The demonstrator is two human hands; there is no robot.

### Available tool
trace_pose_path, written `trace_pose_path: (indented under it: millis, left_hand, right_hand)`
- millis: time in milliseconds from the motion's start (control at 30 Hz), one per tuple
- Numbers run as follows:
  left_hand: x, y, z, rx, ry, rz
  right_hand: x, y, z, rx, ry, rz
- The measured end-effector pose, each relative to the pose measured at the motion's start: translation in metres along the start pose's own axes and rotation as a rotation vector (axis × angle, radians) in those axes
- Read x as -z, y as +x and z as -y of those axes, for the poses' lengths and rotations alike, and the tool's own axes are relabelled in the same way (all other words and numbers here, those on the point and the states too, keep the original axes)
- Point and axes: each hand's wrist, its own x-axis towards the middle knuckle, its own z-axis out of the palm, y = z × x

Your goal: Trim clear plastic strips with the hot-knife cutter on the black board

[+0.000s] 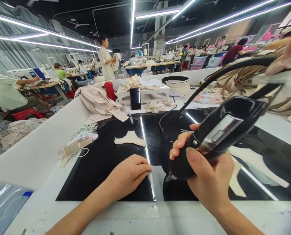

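My right hand is wrapped round a black corded handheld tool with a silver switch plate, lifted above a glossy black board. The tool's lower end is partly hidden. My left hand rests on the board, fingers curled together; whether something is pinched under the fingertips cannot be made out. Just beyond it lies a cream T-shaped fabric piece. To the right of my right hand lie a curved cream piece with a sheer part and a cream strip.
The black cord loops toward a blurred hand of another person at upper right. Behind the board stand a phone, a white vented box, a red cup and stacked beige fabric. Cords and scraps lie left.
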Motion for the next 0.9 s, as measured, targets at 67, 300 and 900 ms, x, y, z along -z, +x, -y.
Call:
trace_pose_path:
  millis: [67, 300, 900]
  left_hand:
    - [-0.003, 0.001, 0.006, -0.022, 0.029, -0.008]
    - [-0.008, 0.003, 0.005, 0.004, 0.014, -0.019]
    - [0.002, 0.006, -0.017, 0.025, -0.187, 0.236]
  right_hand:
    - [-0.004, 0.0, -0.004, -0.012, 0.002, 0.003]
    - [-0.012, 0.005, -0.011, 0.044, -0.017, -0.022]
    - [-0.003, 0.005, -0.011, 0.036, -0.03, -0.013]
